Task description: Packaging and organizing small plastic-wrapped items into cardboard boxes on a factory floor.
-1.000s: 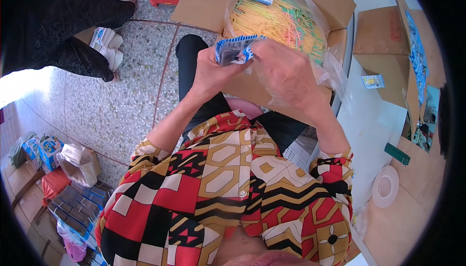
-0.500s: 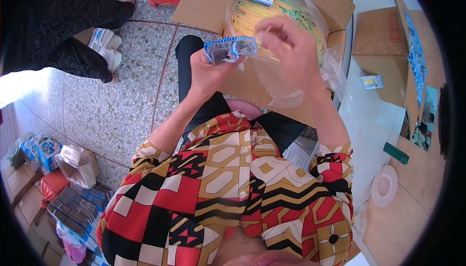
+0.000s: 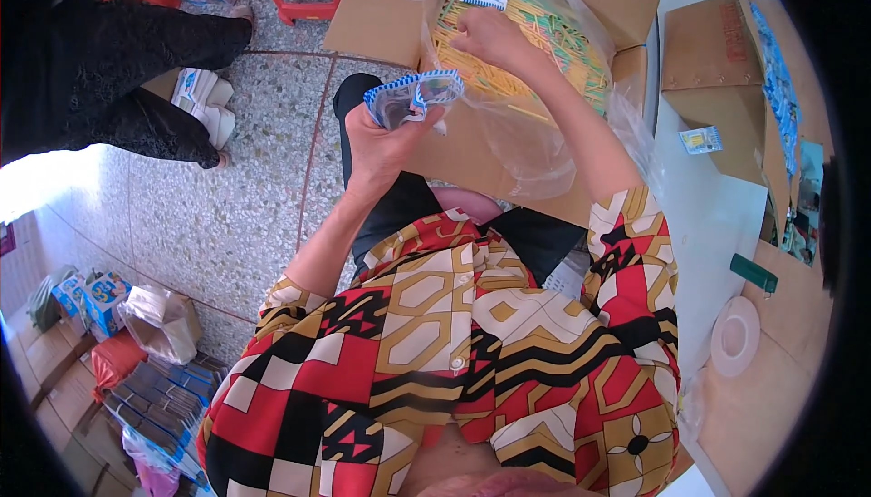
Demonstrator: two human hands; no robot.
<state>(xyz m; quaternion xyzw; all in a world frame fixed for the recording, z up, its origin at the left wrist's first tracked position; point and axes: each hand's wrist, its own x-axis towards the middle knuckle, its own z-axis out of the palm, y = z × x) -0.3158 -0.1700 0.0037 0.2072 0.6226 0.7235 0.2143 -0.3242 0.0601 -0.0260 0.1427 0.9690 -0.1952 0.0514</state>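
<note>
Left hand (image 3: 376, 147): fingers clamped on pouch (image 3: 392, 110); hold it wide open. Right hand (image 3: 493, 36): fingers curled over coloured sticks (image 3: 567, 43), can't tell if gripping; pinch lightly.

A button-front shirt (image 3: 413, 388) carries red, black, white and mustard checks, zigzags and hexagons, its sleeves (image 3: 626, 265) ending short of the wrists, with black trousers (image 3: 396, 199).

Bright light fills the room; strong glare whites out the speckled floor (image 3: 245, 170) far left of the evenly lit, sharp patterned shirt (image 3: 426, 343). Right of the shirt, fisheye distortion bows the white tabletop (image 3: 708, 225); black vignetting rings the view.
</note>
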